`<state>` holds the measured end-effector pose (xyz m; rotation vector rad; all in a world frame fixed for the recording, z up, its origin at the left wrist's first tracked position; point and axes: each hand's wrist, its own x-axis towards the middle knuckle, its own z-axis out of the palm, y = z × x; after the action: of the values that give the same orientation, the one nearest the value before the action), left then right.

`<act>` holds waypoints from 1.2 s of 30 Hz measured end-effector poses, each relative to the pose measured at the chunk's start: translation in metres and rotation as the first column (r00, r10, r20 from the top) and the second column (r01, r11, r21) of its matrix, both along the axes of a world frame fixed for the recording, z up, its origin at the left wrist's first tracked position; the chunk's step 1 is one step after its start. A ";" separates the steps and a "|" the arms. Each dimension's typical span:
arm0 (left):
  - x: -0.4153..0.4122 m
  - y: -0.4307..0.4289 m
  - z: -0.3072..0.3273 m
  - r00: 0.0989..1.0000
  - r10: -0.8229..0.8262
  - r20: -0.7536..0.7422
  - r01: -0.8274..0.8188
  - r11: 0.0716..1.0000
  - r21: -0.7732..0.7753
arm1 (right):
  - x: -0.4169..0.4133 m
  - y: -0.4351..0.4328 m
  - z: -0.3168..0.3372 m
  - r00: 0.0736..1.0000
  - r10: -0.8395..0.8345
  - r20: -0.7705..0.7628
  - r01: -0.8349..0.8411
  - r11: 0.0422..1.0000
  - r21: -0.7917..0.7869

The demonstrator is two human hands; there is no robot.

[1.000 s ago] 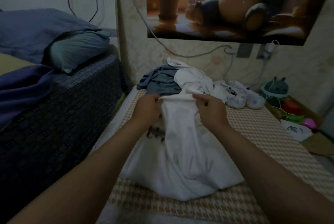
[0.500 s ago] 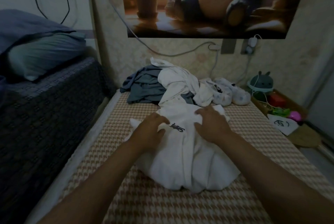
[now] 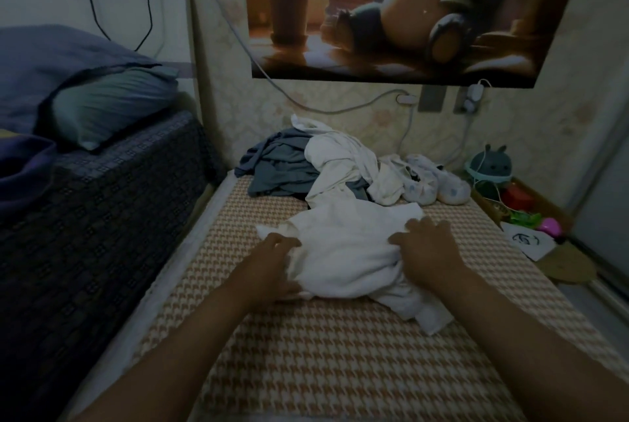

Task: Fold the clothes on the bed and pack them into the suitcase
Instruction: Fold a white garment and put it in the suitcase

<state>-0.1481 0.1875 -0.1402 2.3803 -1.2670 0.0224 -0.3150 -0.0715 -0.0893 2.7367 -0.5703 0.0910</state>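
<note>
My left hand (image 3: 272, 265) is curled round the left edge of the white garment (image 3: 343, 251), fingers over the top of the cloth and thumb underneath it, so it has hold of a fold. My right hand (image 3: 429, 248) lies palm down on the right side of the same garment, fingers spread and fairly straight, pressing the cloth onto the bed; a little fabric bunches up by the thumb. Both forearms reach in from the bottom corners of the view.

The white garment sits crumpled between my hands, in the middle of the bed (image 3: 340, 363), which has a tan and white houndstooth cover. One loose end of it trails off toward me on the right, past my right wrist.

Just behind it, against the wall, is the heap waiting to be folded: a grey garment (image 3: 279, 173) on the left, another white piece (image 3: 340, 159) draped over it, and pale spotted items (image 3: 435, 183) on the right.

Further out, a higher bed with a dark patterned cover (image 3: 102, 210) stands on my left with a greenish pillow (image 3: 112, 108) on it. A round green toy (image 3: 490, 166) and a pink object (image 3: 549, 226) sit to the right of the bed, and a big cartoon poster (image 3: 408, 13) hangs on the wall above a looping cable (image 3: 306, 105)
</note>
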 end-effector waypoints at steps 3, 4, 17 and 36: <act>-0.010 -0.015 0.002 0.985 0.158 0.074 -0.153 0.986 -0.068 | 0.004 0.008 -0.012 0.964 0.049 0.262 -0.040 0.998 -0.037; -0.013 -0.018 0.003 0.968 0.234 0.091 -0.227 0.971 -0.075 | 0.008 0.015 -0.017 0.916 0.142 0.375 -0.170 0.985 0.041; 0.006 -0.030 -0.030 0.988 -0.147 -0.038 0.145 0.989 -0.037 | 0.031 0.002 -0.047 0.959 0.274 0.078 -0.275 0.962 -0.001; 0.027 -0.002 0.009 0.972 0.069 0.223 -0.046 0.993 -0.106 | 0.037 0.031 -0.021 0.824 0.358 0.439 -0.517 0.793 0.322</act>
<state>-0.1209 0.1852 -0.1312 2.3781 -1.2636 0.3768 -0.2782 -0.0401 -0.1101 3.2654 0.0075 0.6714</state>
